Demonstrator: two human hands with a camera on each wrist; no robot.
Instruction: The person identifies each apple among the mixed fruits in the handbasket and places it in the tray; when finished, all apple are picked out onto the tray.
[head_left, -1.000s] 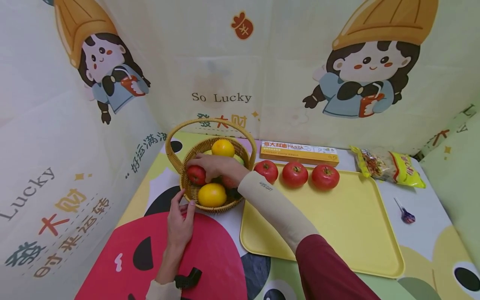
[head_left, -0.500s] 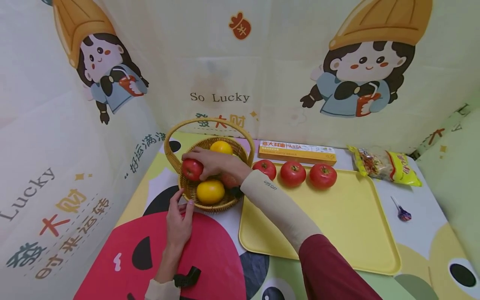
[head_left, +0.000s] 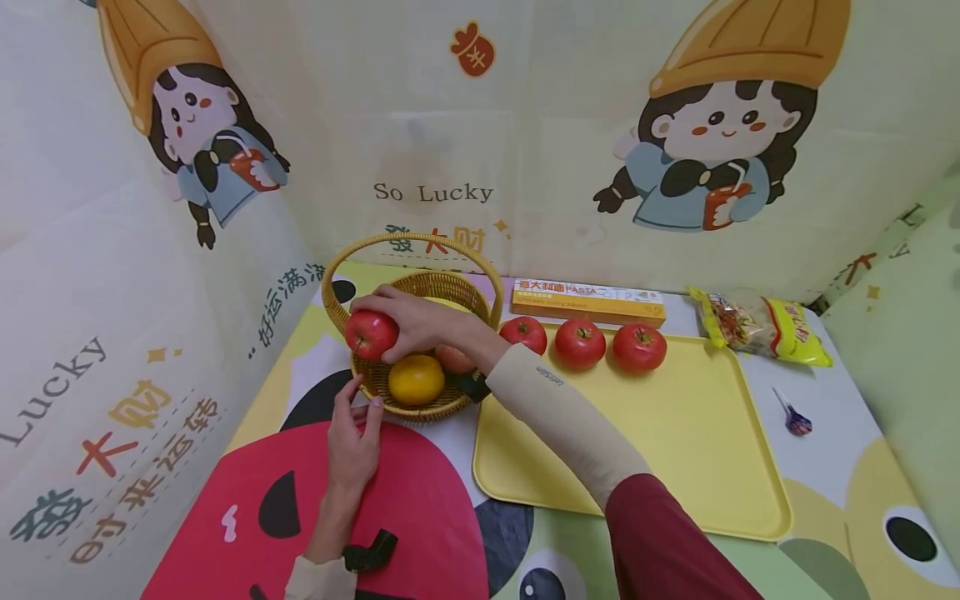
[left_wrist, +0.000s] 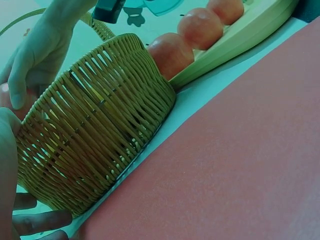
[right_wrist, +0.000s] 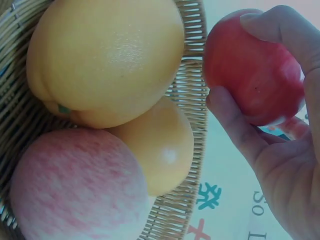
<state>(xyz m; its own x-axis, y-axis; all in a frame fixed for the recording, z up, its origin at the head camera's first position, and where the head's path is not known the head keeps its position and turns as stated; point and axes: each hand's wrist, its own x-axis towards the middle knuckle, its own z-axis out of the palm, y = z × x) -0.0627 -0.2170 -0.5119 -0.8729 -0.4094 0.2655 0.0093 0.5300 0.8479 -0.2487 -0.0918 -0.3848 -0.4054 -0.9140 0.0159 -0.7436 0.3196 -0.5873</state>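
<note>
My right hand (head_left: 405, 321) grips a smooth red tomato (head_left: 371, 335), thumb and fingers around it, over the left rim of a woven basket (head_left: 431, 412). In the right wrist view the tomato (right_wrist: 252, 70) is apart from the fruit inside. Within the basket lie a yellow-orange fruit (head_left: 417, 380), another yellow one (right_wrist: 167, 150) and a pink speckled fruit (right_wrist: 80, 185); my right arm partly hides the contents. My left hand (head_left: 352, 446) is at the basket's near left side, fingers loosely spread by the wall; the left wrist view shows fingers (left_wrist: 42, 221) beside the basket base.
Several similar items are around: three red tomatoes (head_left: 580, 344) line the far edge of a yellow tray (head_left: 675, 450). Behind it lies a pasta box (head_left: 588, 304). Farther right are a yellow snack bag (head_left: 761, 327) and a lollipop (head_left: 797, 419). The basket's tall handle (head_left: 411, 237) arches above it.
My right hand has lifted the tomato from inside the basket, up and leftward to its left rim. My left hand stays by the basket. The whole view has shifted slightly.
</note>
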